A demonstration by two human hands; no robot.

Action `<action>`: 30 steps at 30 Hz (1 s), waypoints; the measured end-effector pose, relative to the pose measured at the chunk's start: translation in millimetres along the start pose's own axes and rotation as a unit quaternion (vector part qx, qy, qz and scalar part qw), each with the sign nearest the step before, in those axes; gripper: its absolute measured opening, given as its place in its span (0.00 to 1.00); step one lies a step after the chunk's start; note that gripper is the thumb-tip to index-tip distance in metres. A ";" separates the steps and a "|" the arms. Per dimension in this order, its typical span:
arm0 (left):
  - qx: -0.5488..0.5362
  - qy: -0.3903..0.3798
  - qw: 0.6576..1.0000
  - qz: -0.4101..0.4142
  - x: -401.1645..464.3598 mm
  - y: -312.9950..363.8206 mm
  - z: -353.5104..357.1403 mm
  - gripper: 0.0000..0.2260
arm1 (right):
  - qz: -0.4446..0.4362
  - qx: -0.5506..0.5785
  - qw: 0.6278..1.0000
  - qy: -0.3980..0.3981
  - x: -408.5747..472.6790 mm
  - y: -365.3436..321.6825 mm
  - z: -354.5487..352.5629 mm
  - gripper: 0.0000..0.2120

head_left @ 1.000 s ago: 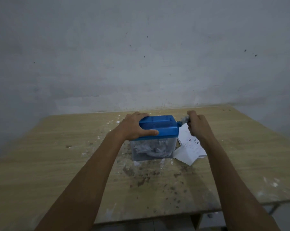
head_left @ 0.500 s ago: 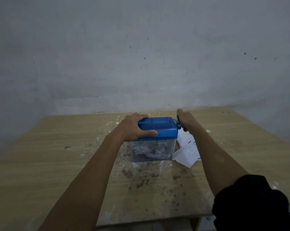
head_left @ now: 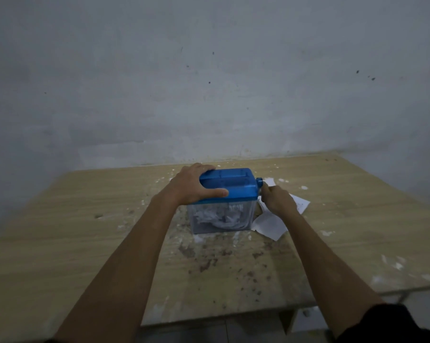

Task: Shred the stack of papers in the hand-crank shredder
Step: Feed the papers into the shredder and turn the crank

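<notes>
Shredder: the small hand-crank shredder (head_left: pixel 227 186), blue plastic lid over a clear bin, is sitting mid-table, with white shreds piling up inside.
Left hand: my left hand (head_left: pixel 193 185) is clamping the lid, fingers over the far edge, thumb along the front.
Right hand: my right hand (head_left: pixel 277 199) is curling round the crank handle (head_left: pixel 260 183) at the lid's right end.
Papers: the loose white sheets (head_left: pixel 270 224) are lying just right of the bin, partly under my wrist.
Technique: I am aiming, I judge, for steady turns while pressing down so the bin is not tipping.
Table: the stained wooden tabletop (head_left: pixel 110 243) is carrying scattered scraps.
</notes>
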State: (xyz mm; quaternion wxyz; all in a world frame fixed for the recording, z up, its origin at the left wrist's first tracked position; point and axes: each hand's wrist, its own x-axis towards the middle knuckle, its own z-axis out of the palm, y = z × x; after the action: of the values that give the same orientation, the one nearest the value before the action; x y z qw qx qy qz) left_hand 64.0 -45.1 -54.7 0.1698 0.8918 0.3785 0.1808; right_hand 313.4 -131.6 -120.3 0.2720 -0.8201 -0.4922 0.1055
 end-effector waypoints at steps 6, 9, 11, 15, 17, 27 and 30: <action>0.124 0.059 0.990 0.040 -6.8 0.9 0.7 0.49 | -0.086 -0.016 0.989 0.117 -53.1 45.4 3.4 0.18; 0.169 0.119 0.976 0.063 -20.5 2.5 13.9 0.45 | -0.116 -0.080 0.989 0.034 -75.0 65.4 1.6 0.32; 0.175 0.138 0.974 0.048 -27.2 3.4 23.5 0.41 | -0.115 -0.108 0.987 -0.003 -82.0 69.2 0.4 0.36; 0.162 0.137 0.977 0.025 -32.0 10.9 24.9 0.38 | -0.119 -0.128 0.985 0.000 -87.5 69.9 -2.6 0.31; 0.149 0.121 0.981 0.014 -32.6 14.2 22.4 0.39 | -0.127 -0.118 0.985 0.008 -89.5 72.3 -2.8 0.25; 0.162 0.100 0.982 -0.015 -36.0 20.4 20.6 0.40 | -0.122 0.030 0.989 0.077 -91.3 76.0 -12.0 0.06; 0.167 0.086 0.982 -0.020 -34.7 22.4 21.2 0.38 | -0.127 0.106 0.980 0.109 -89.9 76.8 -31.2 0.06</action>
State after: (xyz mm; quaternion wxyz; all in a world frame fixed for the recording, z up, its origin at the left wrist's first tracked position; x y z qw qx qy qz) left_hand 64.8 -88.9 -70.2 -0.0115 0.8810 0.4340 0.1880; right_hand 340.4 -248.3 -145.1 0.4203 -0.7240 -0.5460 0.0315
